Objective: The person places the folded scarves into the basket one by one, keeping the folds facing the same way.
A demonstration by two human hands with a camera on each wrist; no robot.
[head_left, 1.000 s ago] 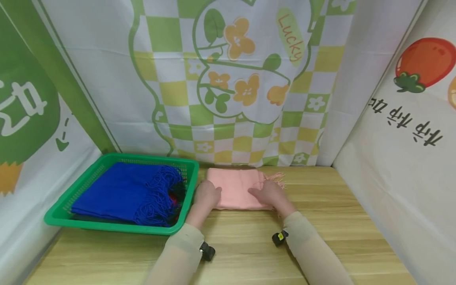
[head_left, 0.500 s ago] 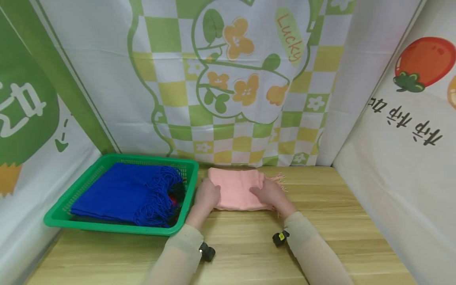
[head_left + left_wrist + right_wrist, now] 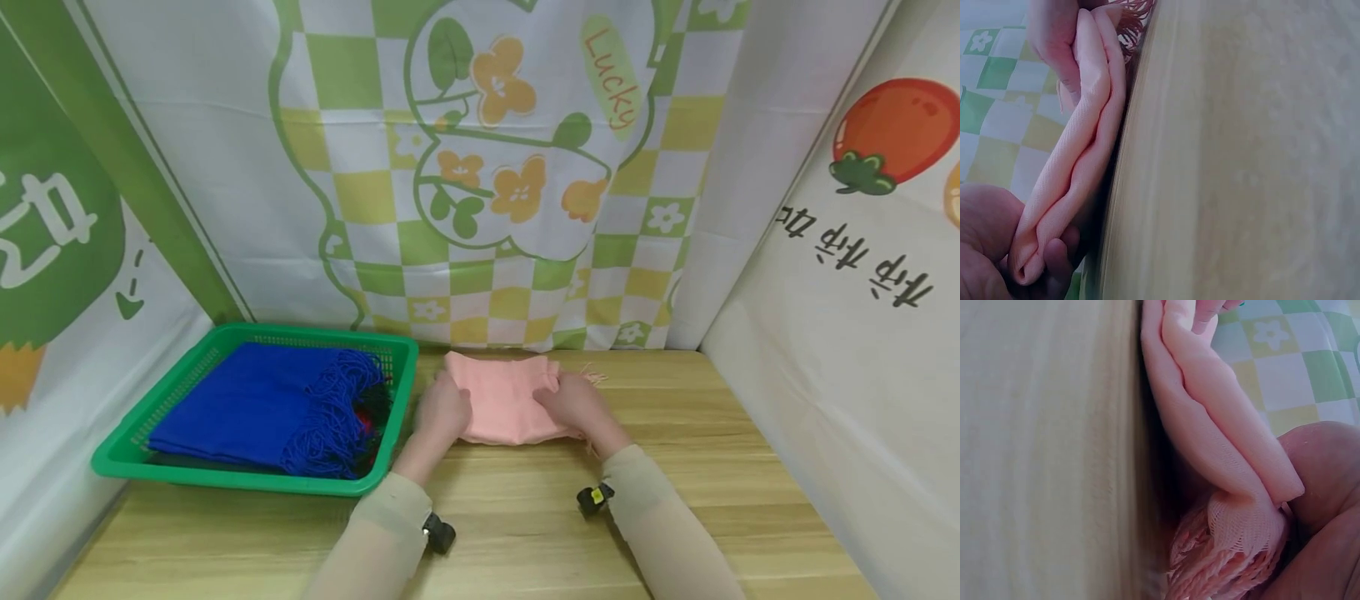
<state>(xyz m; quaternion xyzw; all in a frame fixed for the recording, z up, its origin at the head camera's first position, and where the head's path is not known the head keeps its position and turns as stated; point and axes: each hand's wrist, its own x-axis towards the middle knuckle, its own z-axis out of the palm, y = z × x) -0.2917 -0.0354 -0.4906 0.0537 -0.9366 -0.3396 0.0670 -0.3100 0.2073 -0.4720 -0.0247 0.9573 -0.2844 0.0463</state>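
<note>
A folded pink scarf [image 3: 504, 402] with a fringe lies on the wooden table [image 3: 525, 525] near the back. My left hand [image 3: 444, 410] grips its left end, thumb under the fold [image 3: 1054, 256]. My right hand [image 3: 572, 404] grips its right end by the fringe [image 3: 1229, 550]. In the wrist views the folded scarf [image 3: 1079, 169] bulges up between the two hands, its layers [image 3: 1210, 437] slightly off the table.
A green plastic basket [image 3: 225, 475] stands to the left of the scarf, holding a folded blue scarf [image 3: 262, 404] with fringe and darker cloth beneath. Printed fabric walls close in the back and both sides. Bare table spreads in front and to the right.
Both hands have drawn inward along the pink scarf and curled round its ends. The scarf now looks narrower and bunched up between them.
</note>
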